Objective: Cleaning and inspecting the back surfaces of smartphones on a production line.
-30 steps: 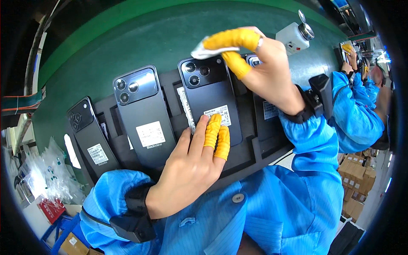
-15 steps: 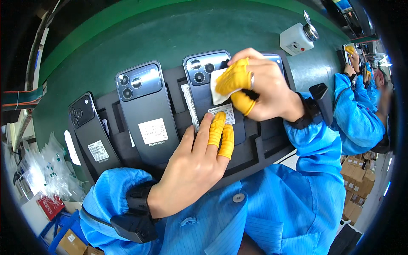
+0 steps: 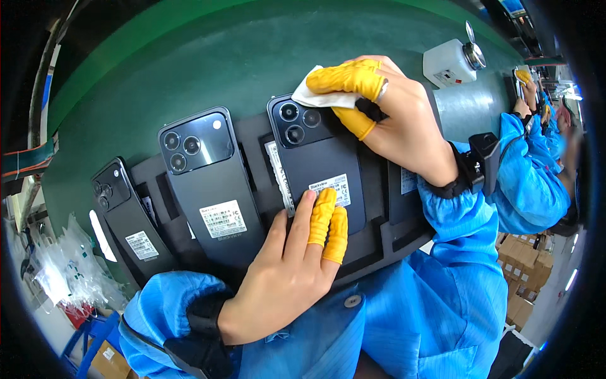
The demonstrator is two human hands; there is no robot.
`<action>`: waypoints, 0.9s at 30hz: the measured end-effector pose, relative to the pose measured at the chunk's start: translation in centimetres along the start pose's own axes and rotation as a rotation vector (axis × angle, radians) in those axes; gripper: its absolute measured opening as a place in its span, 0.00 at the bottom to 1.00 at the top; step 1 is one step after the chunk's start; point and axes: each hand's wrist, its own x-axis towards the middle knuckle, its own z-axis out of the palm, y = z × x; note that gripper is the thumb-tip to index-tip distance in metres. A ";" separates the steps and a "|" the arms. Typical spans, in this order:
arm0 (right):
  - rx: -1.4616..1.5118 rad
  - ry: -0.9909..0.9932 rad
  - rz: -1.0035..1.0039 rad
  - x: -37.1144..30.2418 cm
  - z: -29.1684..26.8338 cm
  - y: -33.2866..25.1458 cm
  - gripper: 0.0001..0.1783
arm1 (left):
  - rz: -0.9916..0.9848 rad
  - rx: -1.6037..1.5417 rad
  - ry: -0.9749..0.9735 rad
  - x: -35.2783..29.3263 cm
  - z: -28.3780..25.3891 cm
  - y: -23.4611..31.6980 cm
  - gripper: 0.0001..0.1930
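Yellow-capped fingers of your left hand [image 3: 287,271] pin the middle phone [image 3: 315,164] steady while your right hand [image 3: 391,117] pinches the white wipe [image 3: 315,96] by its camera.

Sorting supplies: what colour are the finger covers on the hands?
Yellow finger covers, clearest in the head view.

Lighting: bright, even, overhead; soft shadows only under the hands. Glare: faint sheen on the green table [image 3: 189,69] and on the dark phone backs [image 3: 211,183]. Focus: centre sharp; the far co-worker [image 3: 536,170] at the right rim blurred. Distortion: strong fisheye bending, straight edges curved. Vignette: black corners around the circular field.
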 end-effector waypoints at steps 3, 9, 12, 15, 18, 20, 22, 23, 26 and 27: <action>0.009 -0.103 0.049 -0.2 -0.6 0.0 0.17 | 0.058 0.046 -0.027 0.0 0.0 -0.2 0.21; 0.007 -0.138 0.053 0.1 -0.4 -0.2 0.15 | 0.058 0.056 -0.044 0.0 -0.3 -0.4 0.20; 0.034 -0.035 -0.035 0.3 0.2 0.0 0.14 | 0.075 0.070 -0.063 0.1 -0.4 -0.4 0.20; -0.035 -0.073 -0.245 0.4 1.1 0.6 0.15 | 0.072 0.077 -0.045 0.1 -0.2 -0.2 0.20; 0.012 -0.033 -0.267 0.3 2.6 -0.7 0.14 | 0.054 0.083 -0.026 0.1 0.2 -0.1 0.20; 0.002 0.008 -0.319 -0.1 2.6 -0.9 0.13 | 0.051 0.080 0.016 0.0 0.4 0.0 0.20; 0.000 0.010 -0.331 -0.5 2.7 -1.4 0.13 | 0.053 0.083 -0.001 -0.1 0.4 -0.1 0.21; -0.004 0.010 -0.337 -0.5 2.7 -1.6 0.14 | 0.059 0.082 -0.020 -0.2 0.3 -0.1 0.21; -0.004 0.010 -0.352 -0.6 2.5 -1.5 0.14 | 0.073 0.087 0.026 -0.2 0.6 -0.1 0.22; 0.001 0.007 -0.379 -0.5 2.6 -1.4 0.13 | 0.070 0.090 0.026 -0.3 0.6 -0.1 0.22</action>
